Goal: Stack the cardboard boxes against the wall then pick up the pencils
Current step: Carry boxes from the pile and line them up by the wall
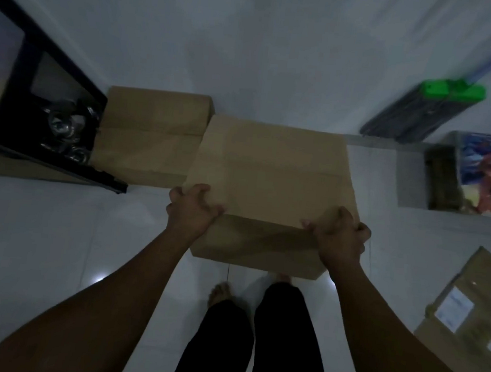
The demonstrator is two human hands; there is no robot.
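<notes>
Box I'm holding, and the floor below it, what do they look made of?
The box looks like brown cardboard, matte, with a flap seam across its top. The floor seems glazed tile: glossy white, mirroring light spots, thin joint lines.

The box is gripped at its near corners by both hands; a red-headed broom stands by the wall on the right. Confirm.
Not quite: the head view shows the broom has a green head, not red. The rest holds: the left hand and right hand grip the box at its near corners.
</notes>
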